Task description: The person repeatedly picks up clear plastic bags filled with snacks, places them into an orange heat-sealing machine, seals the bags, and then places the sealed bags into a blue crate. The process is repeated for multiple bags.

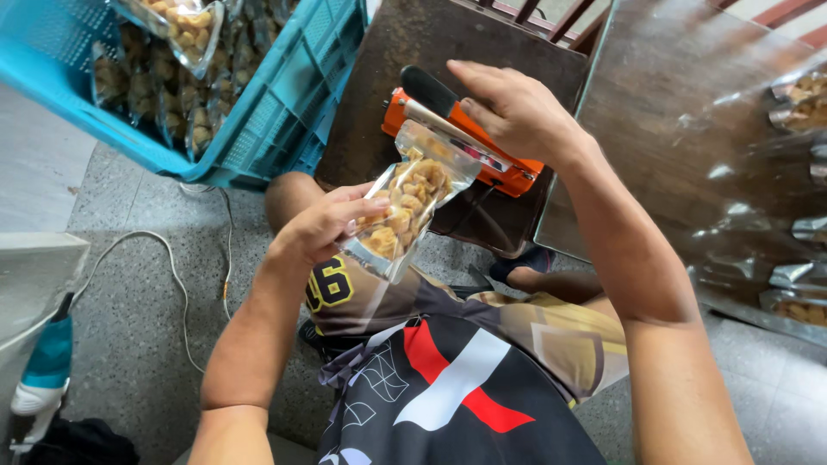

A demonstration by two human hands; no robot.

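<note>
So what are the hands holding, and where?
The left hand holds the clear snack bag by its lower side; the right hand presses the orange sealer's arm.

sealer (465, 142): on desk (405, 52) ahead of you | pouch (405, 207): top in sealer | crate (284, 112): left of desk | filled pouches (797, 103): right

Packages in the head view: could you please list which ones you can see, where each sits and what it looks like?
Pouch: clear plastic, filled with tan snack pieces, held by the left hand, its top in the orange sealer under the right hand.
Crate pouches: clear, same tan filling, stacked in the blue crate, upper left.
Table pouches: clear, glossy, along the right edge.
</note>
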